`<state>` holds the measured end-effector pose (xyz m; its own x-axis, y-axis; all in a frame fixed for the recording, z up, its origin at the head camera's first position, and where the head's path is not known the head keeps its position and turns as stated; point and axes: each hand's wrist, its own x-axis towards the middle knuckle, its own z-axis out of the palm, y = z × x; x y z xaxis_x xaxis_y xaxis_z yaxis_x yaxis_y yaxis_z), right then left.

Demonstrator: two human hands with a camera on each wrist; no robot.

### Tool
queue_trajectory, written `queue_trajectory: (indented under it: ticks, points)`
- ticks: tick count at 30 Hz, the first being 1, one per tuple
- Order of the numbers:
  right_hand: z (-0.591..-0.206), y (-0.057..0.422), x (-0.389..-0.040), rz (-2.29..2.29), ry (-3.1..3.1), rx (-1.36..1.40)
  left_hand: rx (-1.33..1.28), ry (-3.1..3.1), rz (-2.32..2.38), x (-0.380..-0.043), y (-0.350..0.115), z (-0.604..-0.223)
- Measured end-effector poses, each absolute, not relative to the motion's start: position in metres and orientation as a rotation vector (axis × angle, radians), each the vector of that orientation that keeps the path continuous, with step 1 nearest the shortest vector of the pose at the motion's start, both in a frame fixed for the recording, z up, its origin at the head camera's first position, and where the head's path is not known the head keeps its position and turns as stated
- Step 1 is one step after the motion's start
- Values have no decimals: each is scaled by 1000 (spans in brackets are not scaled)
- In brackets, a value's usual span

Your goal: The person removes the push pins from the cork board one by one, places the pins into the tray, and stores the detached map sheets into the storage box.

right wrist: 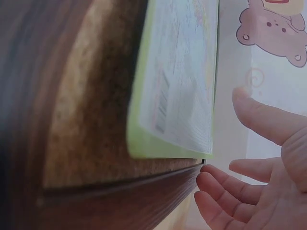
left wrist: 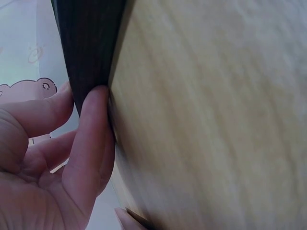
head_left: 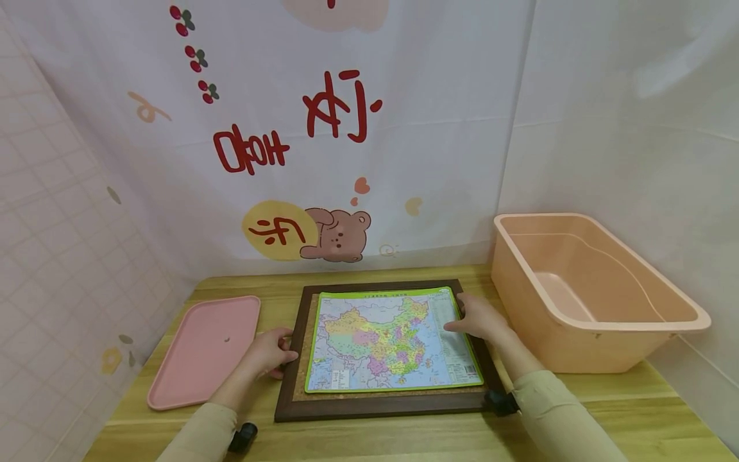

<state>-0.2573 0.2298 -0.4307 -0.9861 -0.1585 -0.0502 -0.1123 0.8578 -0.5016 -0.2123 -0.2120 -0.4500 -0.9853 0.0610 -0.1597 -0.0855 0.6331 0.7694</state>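
Observation:
A map [head_left: 375,340] of China with a green border lies flat on a cork board [head_left: 300,385] with a dark wooden frame [head_left: 381,408]. At the frame's left side, my left hand [head_left: 268,351] grips the edge. In the left wrist view its thumb and index finger [left wrist: 93,115] close about the dark frame. My right hand [head_left: 479,317] is at the opposite edge, thumb spread over the map's right side. Its fingers [right wrist: 235,191] are loosely extended right by the frame in the right wrist view, and the map's corner stands slightly raised from the cork.
Left of the board lies a pink tray [head_left: 202,350] on the wooden table [head_left: 346,443]. A deep peach plastic tub [head_left: 577,340] stands at the right, close beside my right forearm. Behind the table hangs a white printed cloth [head_left: 433,160].

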Motion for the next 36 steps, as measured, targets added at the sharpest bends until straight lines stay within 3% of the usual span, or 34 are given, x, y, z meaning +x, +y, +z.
queue_trajectory:
  ticks: [17,36]
  points:
    - [-432,226,-262,-758,2923,-171,-16,2675,1275,-213,-212,-450]
    - [-445,231,-272,-1076,2762,-35,-25,2663,1276,-212,-212,-448]
